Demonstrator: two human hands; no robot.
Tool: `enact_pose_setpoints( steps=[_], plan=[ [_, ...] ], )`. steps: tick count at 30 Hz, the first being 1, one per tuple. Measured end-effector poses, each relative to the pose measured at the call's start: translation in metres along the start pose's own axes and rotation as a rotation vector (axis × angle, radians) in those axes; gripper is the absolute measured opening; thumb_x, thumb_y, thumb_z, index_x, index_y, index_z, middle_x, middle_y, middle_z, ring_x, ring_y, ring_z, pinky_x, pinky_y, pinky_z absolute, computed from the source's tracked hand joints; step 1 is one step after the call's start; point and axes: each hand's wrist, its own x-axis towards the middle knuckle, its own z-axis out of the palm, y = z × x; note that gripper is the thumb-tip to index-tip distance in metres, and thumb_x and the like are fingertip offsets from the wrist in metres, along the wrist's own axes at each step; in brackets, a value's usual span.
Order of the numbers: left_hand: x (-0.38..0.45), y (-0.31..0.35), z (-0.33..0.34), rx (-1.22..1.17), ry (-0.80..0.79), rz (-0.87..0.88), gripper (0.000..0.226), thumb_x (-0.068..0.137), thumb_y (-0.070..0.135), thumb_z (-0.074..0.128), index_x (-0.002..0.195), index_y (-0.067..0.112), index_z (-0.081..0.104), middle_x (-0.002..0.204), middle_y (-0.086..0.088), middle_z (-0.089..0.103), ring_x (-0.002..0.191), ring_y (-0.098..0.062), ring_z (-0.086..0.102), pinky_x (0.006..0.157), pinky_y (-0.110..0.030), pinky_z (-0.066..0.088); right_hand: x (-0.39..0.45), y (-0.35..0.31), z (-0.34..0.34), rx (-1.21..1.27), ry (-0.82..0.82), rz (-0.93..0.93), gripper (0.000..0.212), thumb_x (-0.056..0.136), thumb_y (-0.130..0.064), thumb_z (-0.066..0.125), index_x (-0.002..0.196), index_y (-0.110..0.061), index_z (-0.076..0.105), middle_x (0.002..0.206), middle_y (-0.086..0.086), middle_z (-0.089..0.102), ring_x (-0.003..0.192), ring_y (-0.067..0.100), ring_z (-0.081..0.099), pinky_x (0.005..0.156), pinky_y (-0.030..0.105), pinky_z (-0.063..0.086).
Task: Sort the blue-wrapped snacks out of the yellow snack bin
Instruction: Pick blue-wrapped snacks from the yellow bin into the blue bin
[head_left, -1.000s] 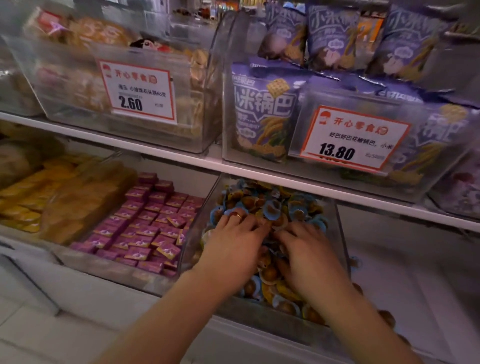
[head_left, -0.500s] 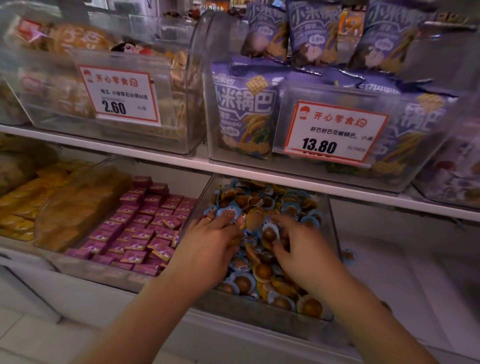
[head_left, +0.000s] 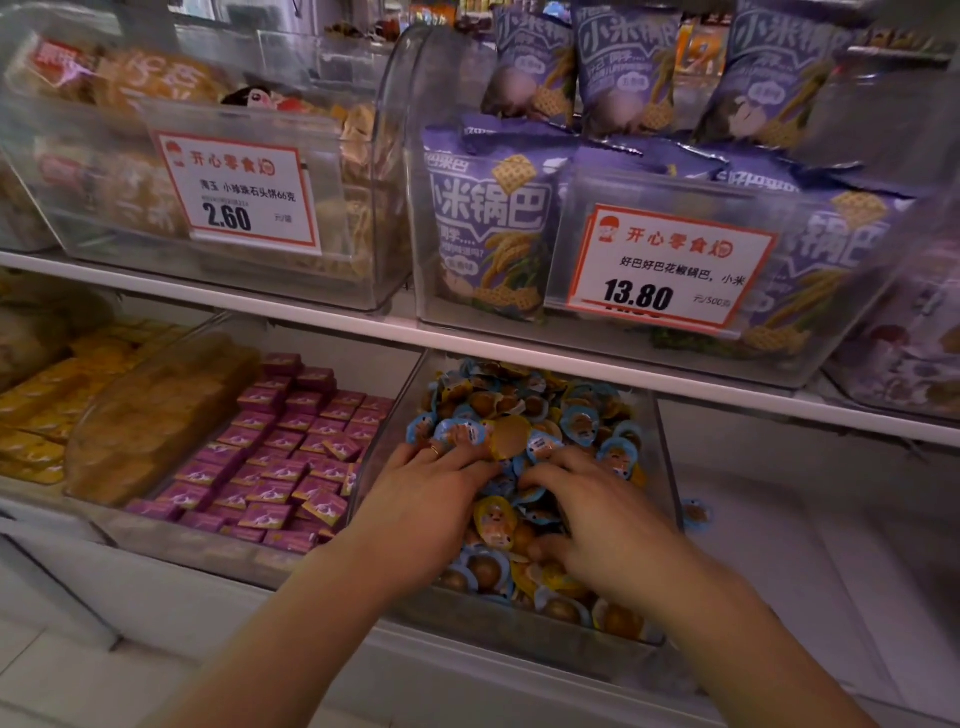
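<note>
Both forearms are running out of the bottom edge, while the left hand and right hand are covering snacks in the clear bin, hiding whether either grips one. Purple bags are being cropped at the top.

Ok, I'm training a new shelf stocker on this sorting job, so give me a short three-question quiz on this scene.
1. True or false: both hands are inside the clear bin of round snacks.
2. Which price tag hangs directly above that bin? A) 2.60 B) 13.80
3. What fills the bin to the left of it?

Key:
1. True: the left hand and right hand are both in the pile.
2. B, the 13.80 tag.
3. Small pink boxes.
</note>
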Motion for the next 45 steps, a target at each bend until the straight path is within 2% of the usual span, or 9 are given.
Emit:
enact_pose_setpoints(
  steps=[7,12,17,21,27,32,40,43,45],
  plan=[
    [0.005,-0.002,-0.002,-0.116,0.039,-0.069,0.036,0.085,0.038,0.069,0.121,0.040,0.065,0.125,0.015,0.065,0.118,-0.014,0.056,0.100,-0.032,0.036,-0.003,0.003,-0.001,0.156,0.234,0.051,0.028,0.090,-0.030,0.067,0.117,-0.031,0.065,0.118,-0.008,0.062,0.109,0.015,0.057,0.084,0.025,0.044],
    [0.002,0.001,-0.010,-0.586,0.233,-0.304,0.018,0.087,0.037,0.072,0.105,0.040,0.072,0.101,0.023,0.071,0.091,0.003,0.065,0.078,-0.022,0.055,0.003,0.006,-0.004,0.315,0.497,0.158,0.025,0.089,-0.031,0.067,0.115,-0.029,0.068,0.105,-0.005,0.064,0.094,0.013,0.061,0.078,0.024,0.047],
    [0.003,0.008,-0.018,-0.926,0.345,-0.394,0.010,0.092,0.033,0.068,0.099,0.039,0.071,0.073,0.002,0.074,0.066,-0.019,0.072,0.060,-0.042,0.059,0.010,0.003,0.008,0.050,0.273,0.103,0.043,0.097,-0.037,0.053,0.139,-0.028,0.052,0.131,-0.001,0.052,0.120,0.023,0.045,0.094,0.035,0.046],
    [0.004,0.012,-0.017,-0.996,0.336,-0.435,0.012,0.094,0.026,0.066,0.100,0.035,0.071,0.073,0.004,0.074,0.062,-0.016,0.072,0.056,-0.038,0.060,0.011,0.005,0.013,0.074,0.179,0.077,0.056,0.096,-0.037,0.056,0.148,-0.029,0.039,0.138,-0.002,0.046,0.126,0.023,0.043,0.096,0.031,0.043],
    [0.005,0.016,-0.017,-1.005,0.323,-0.460,0.013,0.092,0.022,0.067,0.102,0.029,0.071,0.072,0.008,0.074,0.063,-0.011,0.072,0.050,-0.019,0.053,0.012,0.006,0.017,0.164,0.180,0.077,0.044,0.093,-0.041,0.059,0.136,-0.032,0.052,0.120,-0.007,0.049,0.112,0.015,0.052,0.078,0.021,0.037],
    [0.004,0.017,-0.016,-1.011,0.315,-0.465,0.014,0.091,0.022,0.070,0.103,0.028,0.071,0.075,0.008,0.075,0.066,-0.009,0.073,0.053,-0.018,0.052,0.013,0.001,0.020,0.132,0.169,0.026,0.060,0.093,-0.061,0.045,0.147,-0.037,0.036,0.137,-0.009,0.044,0.126,0.017,0.043,0.099,0.032,0.044],
    [0.007,0.022,-0.020,-1.053,0.344,-0.441,0.015,0.092,0.021,0.068,0.104,0.028,0.071,0.080,0.012,0.075,0.061,-0.012,0.072,0.054,-0.016,0.052,0.010,-0.004,0.015,0.314,0.221,0.038,0.038,0.078,-0.043,0.072,0.114,-0.035,0.060,0.103,-0.016,0.050,0.092,0.003,0.052,0.068,0.011,0.038],
    [0.007,0.031,-0.024,-1.110,0.384,-0.406,0.017,0.092,0.018,0.068,0.101,0.031,0.070,0.084,0.012,0.075,0.060,-0.010,0.070,0.053,-0.016,0.052,0.005,-0.009,0.005,0.465,0.389,0.115,0.027,0.077,-0.034,0.075,0.101,-0.031,0.063,0.094,-0.014,0.061,0.086,0.003,0.059,0.067,0.020,0.049],
    [0.006,0.038,-0.027,-1.139,0.424,-0.356,0.019,0.091,0.017,0.068,0.102,0.032,0.071,0.087,0.013,0.075,0.068,-0.007,0.071,0.057,-0.014,0.053,0.002,-0.014,-0.007,0.819,0.547,0.276,0.016,0.079,-0.031,0.076,0.092,-0.027,0.068,0.086,-0.010,0.068,0.078,0.001,0.064,0.063,0.017,0.051]
  ],
)
